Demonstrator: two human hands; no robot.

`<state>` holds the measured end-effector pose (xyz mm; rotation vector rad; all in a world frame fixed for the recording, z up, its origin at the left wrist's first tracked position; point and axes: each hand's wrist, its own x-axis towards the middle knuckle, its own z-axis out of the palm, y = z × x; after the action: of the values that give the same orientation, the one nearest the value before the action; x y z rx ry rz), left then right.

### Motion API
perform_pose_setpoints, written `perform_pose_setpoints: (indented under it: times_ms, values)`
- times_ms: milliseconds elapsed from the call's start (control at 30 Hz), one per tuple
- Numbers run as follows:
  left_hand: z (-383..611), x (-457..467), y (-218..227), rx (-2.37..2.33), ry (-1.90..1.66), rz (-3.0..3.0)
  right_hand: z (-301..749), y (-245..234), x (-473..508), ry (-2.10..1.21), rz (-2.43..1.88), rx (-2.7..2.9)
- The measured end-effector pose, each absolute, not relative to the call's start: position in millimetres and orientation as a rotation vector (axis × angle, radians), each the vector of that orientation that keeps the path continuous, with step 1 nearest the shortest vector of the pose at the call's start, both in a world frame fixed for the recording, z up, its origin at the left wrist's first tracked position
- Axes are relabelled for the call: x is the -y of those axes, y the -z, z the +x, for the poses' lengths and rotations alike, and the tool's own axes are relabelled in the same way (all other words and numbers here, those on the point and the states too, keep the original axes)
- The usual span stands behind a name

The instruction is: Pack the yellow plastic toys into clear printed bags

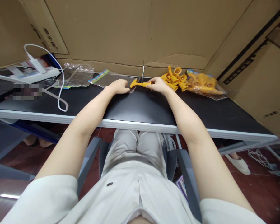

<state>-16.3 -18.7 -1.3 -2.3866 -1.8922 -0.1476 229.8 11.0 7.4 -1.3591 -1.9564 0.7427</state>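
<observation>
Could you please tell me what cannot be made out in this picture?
Head view: handle end of the yellow hammer-like piece, hidden by the right hand.
Head view: part of the middle clear bag, behind the left hand.
Head view: whatever the pixelated patch covers.

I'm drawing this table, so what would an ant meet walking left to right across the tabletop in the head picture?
White charger, leftmost clear bag, left hand, hammer-shaped yellow piece, right hand, yellow pile, bag of yellow pieces.

the slim piece (141,84) is yellow, the tabletop (140,107) black, the cardboard (107,31) brown.
</observation>
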Motion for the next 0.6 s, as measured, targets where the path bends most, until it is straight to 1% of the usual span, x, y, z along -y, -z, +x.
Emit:
perform_pose_setpoints:
  times_ms: [133, 300, 500, 600]
  values:
    - [-17.8, 17.8, 3.3, 1.833, 0.168, -2.37, 231.2, -6.0, -11.8, -0.739, -1.371, 1.982]
    - [-10.8, 21.7, 3.7, 1.79, 0.31, -2.308, 231.4, -5.2, -11.5, -0.712, -1.393, 2.042]
    - [1.0, 23.4, 6.9, 1.624, 0.425, -2.323, 224.9, -3.8, -16.1, -0.429, -1.314, 2.086]
    - [4.8, 21.8, 10.6, 1.528, 0.476, -2.343, 219.4, -0.9, -17.3, -0.403, -1.256, 2.12]
